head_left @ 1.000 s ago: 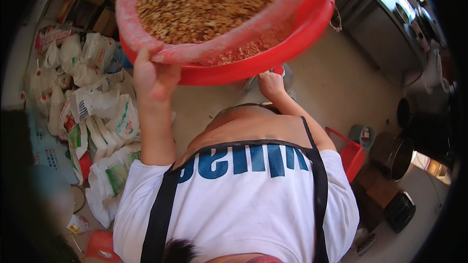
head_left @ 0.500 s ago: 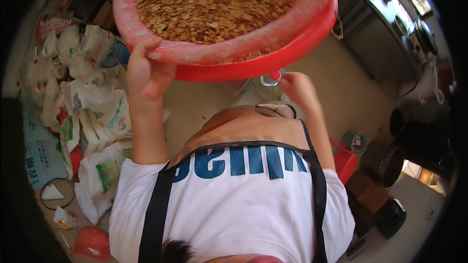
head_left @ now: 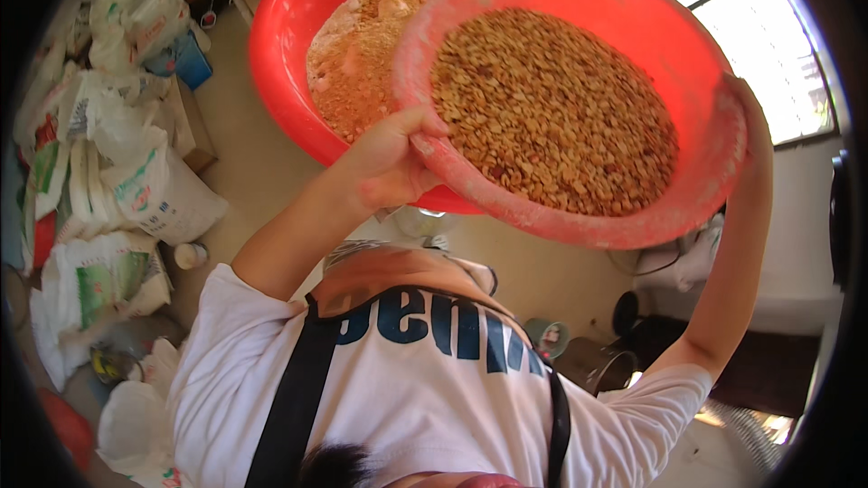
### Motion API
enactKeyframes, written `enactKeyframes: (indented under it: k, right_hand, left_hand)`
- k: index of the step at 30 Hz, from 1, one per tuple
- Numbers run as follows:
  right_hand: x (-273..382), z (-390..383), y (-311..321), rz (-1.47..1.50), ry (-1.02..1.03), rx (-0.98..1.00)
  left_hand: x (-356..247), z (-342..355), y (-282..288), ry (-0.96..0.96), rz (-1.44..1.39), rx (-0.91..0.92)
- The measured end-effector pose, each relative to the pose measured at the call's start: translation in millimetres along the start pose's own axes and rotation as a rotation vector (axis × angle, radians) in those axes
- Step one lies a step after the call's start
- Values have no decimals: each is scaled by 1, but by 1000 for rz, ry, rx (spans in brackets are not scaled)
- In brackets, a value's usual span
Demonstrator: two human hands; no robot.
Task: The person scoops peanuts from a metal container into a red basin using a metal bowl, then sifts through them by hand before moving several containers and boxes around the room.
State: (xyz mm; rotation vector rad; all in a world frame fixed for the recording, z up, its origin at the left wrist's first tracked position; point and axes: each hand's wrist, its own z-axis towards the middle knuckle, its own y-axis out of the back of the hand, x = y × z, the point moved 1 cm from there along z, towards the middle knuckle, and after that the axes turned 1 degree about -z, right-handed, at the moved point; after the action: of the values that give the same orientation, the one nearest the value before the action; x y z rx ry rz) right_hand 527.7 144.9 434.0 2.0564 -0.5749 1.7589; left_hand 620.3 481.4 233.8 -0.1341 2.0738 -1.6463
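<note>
A dusty red basin (head_left: 714, 27) of brown nut pieces (head_left: 556, 113), which look like peanut halves, is held up and tilted in front of me. My left hand (head_left: 398, 155) grips its near left rim, with the thumb over the top and the fingers underneath. At the far right rim my right hand (head_left: 749, 117) is closed round the edge, its fingers partly hidden. Behind and left of it is a second, larger red basin (head_left: 280, 63), overlapped by the first. That one holds brownish powder (head_left: 362, 63) with paler, flour-like patches.
Stuffed white plastic bags and sacks (head_left: 167, 185) crowd the floor at my left, with a blue container (head_left: 188, 59) behind them. A bright window (head_left: 768, 45) is at the far right. Below my right arm stand a dark bucket (head_left: 597, 363) and a small pale-green bin (head_left: 547, 336).
My right hand has left the spot near a clear, red-capped container and now grips the basin's right rim. The nut basin has shifted right, uncovering the powder in the larger basin.
</note>
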Motion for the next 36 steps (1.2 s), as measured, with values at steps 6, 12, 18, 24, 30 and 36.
enactKeyframes:
  k: [6,12,18,24,30,36]
  right_hand:
    - [21,-12,-49,-99,96,-198]
    - [41,-16,-66,-270,270,-279]
    - [29,-16,-88,-323,319,-343]
    - [21,-22,-109,-329,345,-365]
    - [33,-10,-94,-447,462,-356]
    - [33,-2,-95,-474,527,-326]
  left_hand:
    - [7,31,42,14,-163,42]
    - [29,37,52,-383,235,78]
    - [41,43,37,-270,-331,15]
    - [34,46,44,-280,-507,4]
    - [16,49,34,-388,-567,9]
    - [22,53,35,-413,-616,31]
